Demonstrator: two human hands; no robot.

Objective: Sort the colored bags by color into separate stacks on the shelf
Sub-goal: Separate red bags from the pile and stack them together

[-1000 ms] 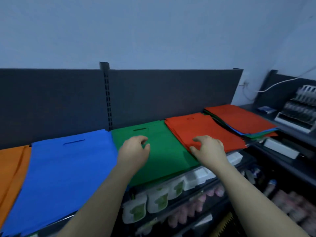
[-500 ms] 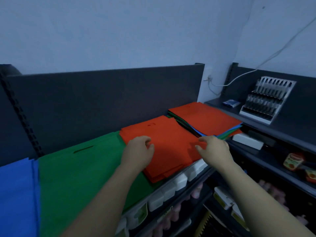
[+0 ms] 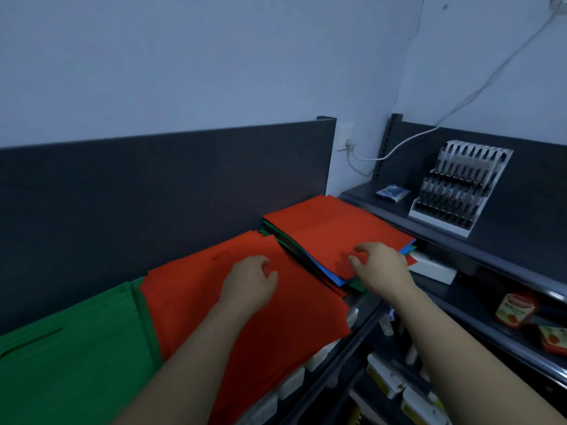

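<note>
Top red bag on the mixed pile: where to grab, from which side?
Pinch its near front edge, coming from the front beside the right hand. The top red bag lies flat, and that edge lies over the blue bag, so a thumb could likely slip under.

Pale blue-grey wall (image 3: 184,56), dark grey shelf back panel (image 3: 153,185), white cable (image 3: 460,108) from corner socket (image 3: 345,137), dim light
</note>
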